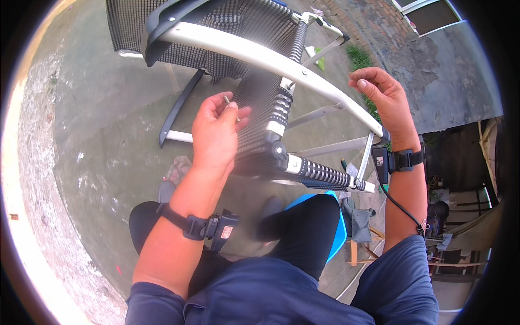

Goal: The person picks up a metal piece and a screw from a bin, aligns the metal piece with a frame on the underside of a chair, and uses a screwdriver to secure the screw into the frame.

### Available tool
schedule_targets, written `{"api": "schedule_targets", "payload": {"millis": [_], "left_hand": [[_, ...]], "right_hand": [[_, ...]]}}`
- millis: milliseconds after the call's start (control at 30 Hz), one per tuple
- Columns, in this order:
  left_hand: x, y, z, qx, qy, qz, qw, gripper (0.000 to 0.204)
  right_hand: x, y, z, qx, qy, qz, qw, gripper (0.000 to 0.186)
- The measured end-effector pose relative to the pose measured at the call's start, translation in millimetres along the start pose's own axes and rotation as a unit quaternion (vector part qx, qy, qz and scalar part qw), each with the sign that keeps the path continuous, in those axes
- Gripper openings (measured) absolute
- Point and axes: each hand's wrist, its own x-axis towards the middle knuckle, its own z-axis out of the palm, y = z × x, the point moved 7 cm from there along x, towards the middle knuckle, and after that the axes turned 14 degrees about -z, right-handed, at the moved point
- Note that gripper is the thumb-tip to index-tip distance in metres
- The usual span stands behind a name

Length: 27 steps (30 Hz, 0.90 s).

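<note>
My left hand point(215, 130) pinches a small metal pin or screw point(228, 99) between thumb and fingers, right against the black mesh fabric point(260, 116) of a folding lounge chair. The chair's pale metal frame tube point(254, 54) runs diagonally from upper left to right. Black elastic cord lacing point(281, 105) binds the mesh to the frame. My right hand point(379, 92) hovers above the frame's right end, fingers loosely curled, holding nothing I can see. Both wrists carry black strapped devices.
Concrete ground lies below and to the left. A brick wall point(374, 24) and a strip of grass point(357, 57) stand at the upper right. A blue seat point(338, 227) is under my legs. Cluttered wooden items point(460, 254) sit at the right edge.
</note>
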Motion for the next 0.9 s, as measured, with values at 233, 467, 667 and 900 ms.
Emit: {"api": "schedule_targets", "payload": {"millis": [233,467,667,900], "left_hand": [[-3,-3,0,-0.011,-0.001,-0.002,1.000,0.025],[-2,-6,-1,-0.030,-0.001,-0.003,1.000,0.013],[-1,1,-10,-0.061,0.001,-0.003,0.998,0.009],[-3,6,-16,-0.046,0.033,-0.007,0.998,0.018]], "right_hand": [[-48,8,-13,0.025,0.049,0.050,0.997,0.016],[-94,17,-20,0.039,0.084,0.071,0.993,0.015],[-137,29,-26,0.035,0.140,0.090,0.985,0.016],[-202,57,-52,0.009,0.226,0.117,0.967,0.018]]}}
